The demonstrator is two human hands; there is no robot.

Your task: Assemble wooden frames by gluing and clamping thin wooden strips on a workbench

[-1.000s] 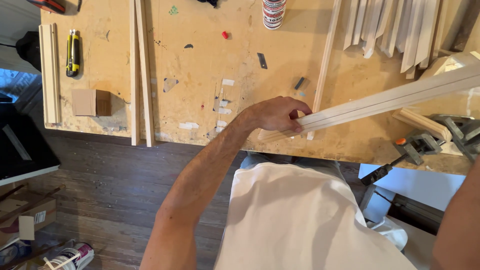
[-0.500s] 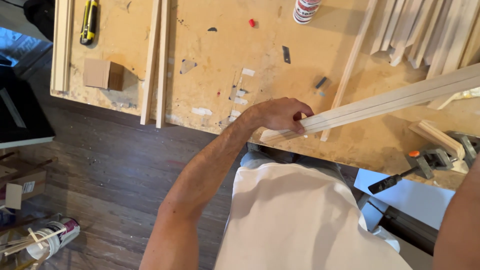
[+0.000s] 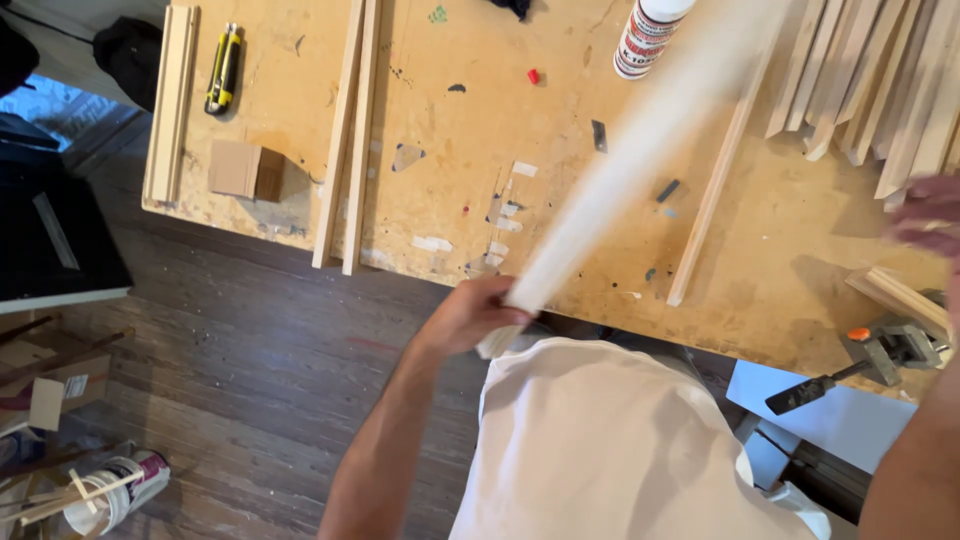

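At the near edge of the workbench (image 3: 300, 215), the left hand (image 3: 470, 312) is closed around the lower end of a long pale strip of wood (image 3: 640, 150), fingers wrapped over it. A moment ago that strip lay nearly flat along the bench edge, running off to the right; now it has swung up and away from the grip, pointing toward the far right of the bench, and it is smeared with motion blur. So the strip has left its resting place and is being turned or carried rather than held down. The right hand (image 3: 930, 215) shows only as a blur at the frame's right edge, far beyond the grip, and I cannot tell whether it is open or closed, or whether it touches the strip.

Just right of the grip a thin wooden stick (image 3: 715, 190) lies on the bench, and farther right a clamp (image 3: 885, 345) with an orange cap sits at the bench corner. Beyond the gripped strip's far end stand a glue bottle (image 3: 650, 35) and a fan of pale cut strips (image 3: 880, 90). Left of the grip, two long slats (image 3: 350, 130) lie side by side; farther left are a small wooden block (image 3: 245, 170), a yellow utility knife (image 3: 222, 70) and another slat (image 3: 172, 105).

The bench top is bare board, stained and spotted with tape scraps. Below it is dark wood flooring, with a bucket (image 3: 105, 495) holding sticks well to the lower left.
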